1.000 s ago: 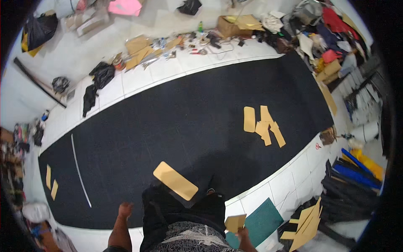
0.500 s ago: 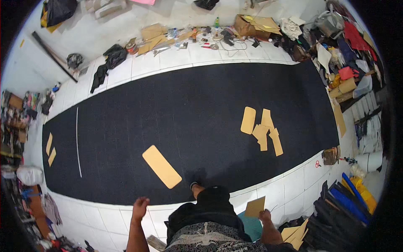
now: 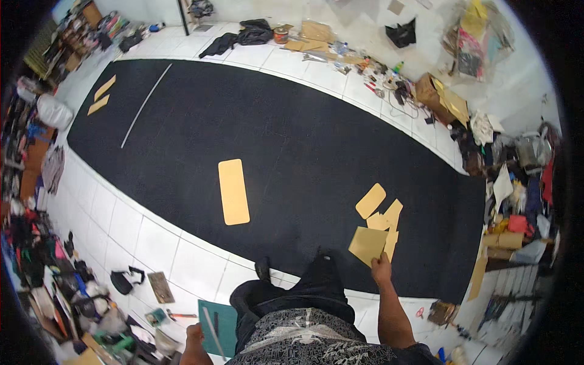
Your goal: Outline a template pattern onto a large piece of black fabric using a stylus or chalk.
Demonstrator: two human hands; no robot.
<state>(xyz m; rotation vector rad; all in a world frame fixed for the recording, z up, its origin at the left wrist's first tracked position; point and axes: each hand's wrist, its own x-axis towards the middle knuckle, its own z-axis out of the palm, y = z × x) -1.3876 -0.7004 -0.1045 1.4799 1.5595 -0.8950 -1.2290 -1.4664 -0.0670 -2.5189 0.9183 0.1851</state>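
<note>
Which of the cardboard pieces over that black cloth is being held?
The darker, olive-tan cardboard piece, gripped at its edge in the right hand; the paler pieces lie on the black cloth.

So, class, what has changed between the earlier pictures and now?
The person has shifted rightward: the green mat, earlier on their right, now lies on their left. The right hand, still holding the tan card, has moved over the black cloth, partly hiding the tan pieces. The long panel and white strip stayed.
</note>
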